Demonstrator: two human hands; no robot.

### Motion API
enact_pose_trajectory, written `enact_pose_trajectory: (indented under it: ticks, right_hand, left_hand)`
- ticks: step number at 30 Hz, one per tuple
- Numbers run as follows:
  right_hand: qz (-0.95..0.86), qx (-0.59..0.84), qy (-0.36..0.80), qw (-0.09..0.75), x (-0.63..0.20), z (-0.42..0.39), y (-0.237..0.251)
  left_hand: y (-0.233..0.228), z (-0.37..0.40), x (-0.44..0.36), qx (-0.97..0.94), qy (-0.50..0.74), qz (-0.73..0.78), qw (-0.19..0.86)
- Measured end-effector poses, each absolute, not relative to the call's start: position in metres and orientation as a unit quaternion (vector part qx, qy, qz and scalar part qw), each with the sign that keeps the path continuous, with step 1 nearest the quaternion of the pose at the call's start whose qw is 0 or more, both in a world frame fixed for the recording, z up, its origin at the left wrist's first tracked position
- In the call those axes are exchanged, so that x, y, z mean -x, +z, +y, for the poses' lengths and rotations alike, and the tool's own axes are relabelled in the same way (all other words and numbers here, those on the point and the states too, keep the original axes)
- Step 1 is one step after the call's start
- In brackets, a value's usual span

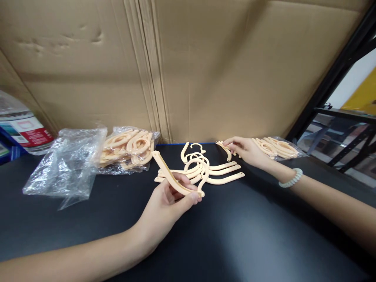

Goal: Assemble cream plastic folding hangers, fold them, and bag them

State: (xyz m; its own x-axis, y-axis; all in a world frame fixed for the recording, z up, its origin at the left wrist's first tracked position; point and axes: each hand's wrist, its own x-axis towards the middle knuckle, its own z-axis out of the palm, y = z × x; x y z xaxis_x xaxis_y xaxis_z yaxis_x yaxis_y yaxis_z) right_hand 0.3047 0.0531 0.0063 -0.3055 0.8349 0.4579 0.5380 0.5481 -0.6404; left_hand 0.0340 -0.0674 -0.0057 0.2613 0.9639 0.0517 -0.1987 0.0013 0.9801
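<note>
Nearest, the left hand [166, 203] pinches a cream hanger piece [165, 168], partly hiding the hanger pile [225, 180] behind. The right hand [249, 152] bends over small parts [226, 152]; I can't tell whether it grips. More parts fill the left bag [113, 170] and right bag [300, 151]; a crumpled bag [63, 164] overlaps one. The bottle [26, 135] is cut off.

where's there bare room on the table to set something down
Most room: the near stretch of black table between the left forearm and right forearm. A smaller patch lies between the crumpled bag and left forearm. It's crowded farther back, where hanger pieces lie between the filled bags.
</note>
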Motion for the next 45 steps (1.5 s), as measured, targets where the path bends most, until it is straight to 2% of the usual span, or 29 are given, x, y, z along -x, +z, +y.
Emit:
enact_pose_trajectory:
  ticks: [2,5,7,9,18,23,29,45]
  right_hand:
    - [-0.725,0.443,0.244,0.467,-0.302,0.045,0.010]
    - [-0.601,0.393,0.404,0.567,-0.291,0.026,0.018]
    - [-0.556,0.357,0.478,0.579,-0.282,0.012,0.023]
    - [-0.540,0.352,0.506,0.573,-0.272,0.000,0.025]
    - [-0.532,0.378,0.497,0.572,-0.248,-0.028,0.020]
    - [-0.554,0.334,0.588,0.486,-0.237,-0.040,0.009]
    - [-0.599,0.313,0.591,0.439,-0.224,-0.050,0.001]
    - [-0.615,0.329,0.534,0.478,-0.217,-0.059,-0.003]
  left_hand:
    - [-0.006,-0.067,-0.034,-0.519,0.483,0.363,0.604]
    - [-0.007,-0.067,-0.034,-0.516,0.488,0.357,0.607]
    - [-0.007,-0.067,-0.034,-0.513,0.492,0.356,0.607]
    - [-0.006,-0.067,-0.035,-0.511,0.497,0.354,0.605]
    - [-0.001,-0.067,-0.034,-0.549,0.483,0.367,0.574]
    - [-0.004,-0.068,-0.033,-0.546,0.483,0.363,0.580]
    - [-0.003,-0.069,-0.033,-0.562,0.463,0.350,0.589]
    - [-0.002,-0.070,-0.035,-0.517,0.489,0.383,0.590]
